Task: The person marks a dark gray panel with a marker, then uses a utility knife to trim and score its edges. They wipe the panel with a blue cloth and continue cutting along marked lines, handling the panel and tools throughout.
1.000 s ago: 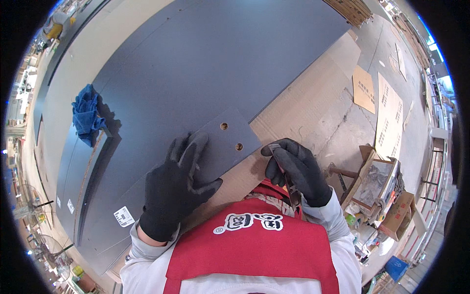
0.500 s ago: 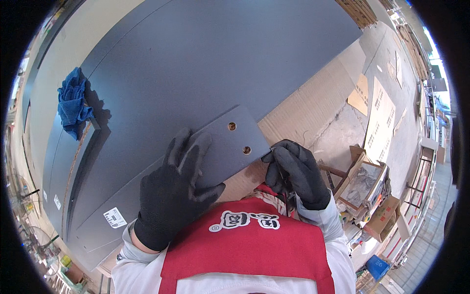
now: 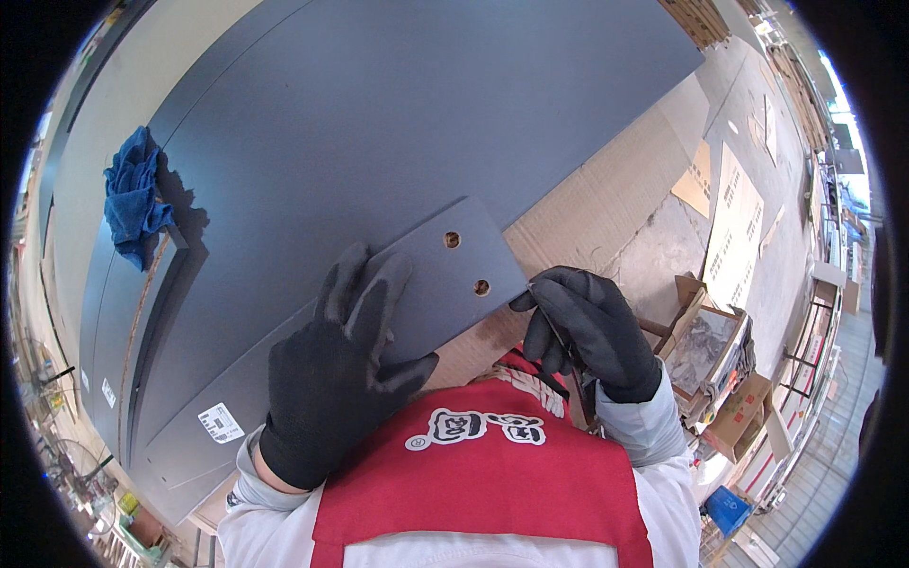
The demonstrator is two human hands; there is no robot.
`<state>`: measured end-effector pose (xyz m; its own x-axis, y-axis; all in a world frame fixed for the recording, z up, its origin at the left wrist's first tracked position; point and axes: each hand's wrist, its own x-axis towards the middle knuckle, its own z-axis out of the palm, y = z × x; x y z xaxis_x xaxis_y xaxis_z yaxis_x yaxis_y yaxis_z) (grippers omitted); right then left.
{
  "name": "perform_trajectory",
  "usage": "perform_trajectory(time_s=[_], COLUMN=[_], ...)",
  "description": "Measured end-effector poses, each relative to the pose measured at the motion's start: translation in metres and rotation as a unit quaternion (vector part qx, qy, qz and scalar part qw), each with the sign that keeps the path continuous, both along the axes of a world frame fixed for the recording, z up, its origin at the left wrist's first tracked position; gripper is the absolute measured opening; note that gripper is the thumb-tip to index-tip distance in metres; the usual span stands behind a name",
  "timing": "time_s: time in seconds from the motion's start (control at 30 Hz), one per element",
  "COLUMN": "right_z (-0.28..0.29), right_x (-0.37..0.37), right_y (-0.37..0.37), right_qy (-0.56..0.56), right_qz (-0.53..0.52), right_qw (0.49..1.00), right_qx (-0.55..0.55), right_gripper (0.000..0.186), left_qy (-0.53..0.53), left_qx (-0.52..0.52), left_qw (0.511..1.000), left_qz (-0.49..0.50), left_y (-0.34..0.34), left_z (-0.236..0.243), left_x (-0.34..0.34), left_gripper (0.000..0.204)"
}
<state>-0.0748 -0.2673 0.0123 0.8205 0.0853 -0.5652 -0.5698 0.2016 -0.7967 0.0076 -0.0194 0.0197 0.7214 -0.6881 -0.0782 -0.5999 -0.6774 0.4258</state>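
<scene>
My left hand [image 3: 331, 369], in a black glove, grips the narrow dark grey panel [image 3: 454, 265] across its width, fingertips at the upper edge and thumb along the lower one. The panel lies on a larger dark grey board [image 3: 502, 104] and has two round holes near its right end. My right hand [image 3: 597, 331], also gloved, is closed at that end's lower corner around a small thin tool, mostly hidden by the fingers. A white label [image 3: 220, 422] sits on the grey surface left of my left hand.
A crumpled blue cloth [image 3: 133, 189] rests on a raised panel edge [image 3: 147, 312] at left. Cardboard [image 3: 578, 208] lies under the board. At right are loose sheets [image 3: 734, 222], a wooden box [image 3: 705, 346], a carton [image 3: 743, 417] and a blue container [image 3: 729, 511]. Stacked boards [image 3: 691, 19] stand at top right.
The narrow panel has shifted to the right, its holes with it, and my left hand with it. My right hand's tool has come to the panel's corner. The surroundings appear shifted left in the view.
</scene>
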Motion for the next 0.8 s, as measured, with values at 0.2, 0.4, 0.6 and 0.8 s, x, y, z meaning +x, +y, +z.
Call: perform_trajectory(time_s=[0.2,0.4,0.6,0.8], right_z=[-0.002,0.003,0.011,0.014], right_x=[-0.001,-0.003,0.003,0.006], right_y=[-0.002,-0.004,-0.007,-0.006], right_qy=[0.004,-0.017,-0.017,-0.055], right_qz=[0.005,0.022,0.058,0.104], right_qw=[1.000,0.997,0.992,0.974], right_qx=[-0.001,-0.079,-0.113,-0.193], right_gripper=[0.032,0.027,0.024,0.025], left_qy=[0.011,0.013,-0.011,-0.009], left_qx=[-0.015,-0.007,-0.023,-0.006], left_qw=[1.000,1.000,1.000,1.000], left_qz=[0.000,0.001,-0.001,0.019], left_y=[0.001,0.000,0.002,-0.001], left_z=[-0.001,0.002,-0.003,-0.002], left_x=[0.000,0.000,0.000,-0.002], left_gripper=[0.080,0.079,0.079,0.082])
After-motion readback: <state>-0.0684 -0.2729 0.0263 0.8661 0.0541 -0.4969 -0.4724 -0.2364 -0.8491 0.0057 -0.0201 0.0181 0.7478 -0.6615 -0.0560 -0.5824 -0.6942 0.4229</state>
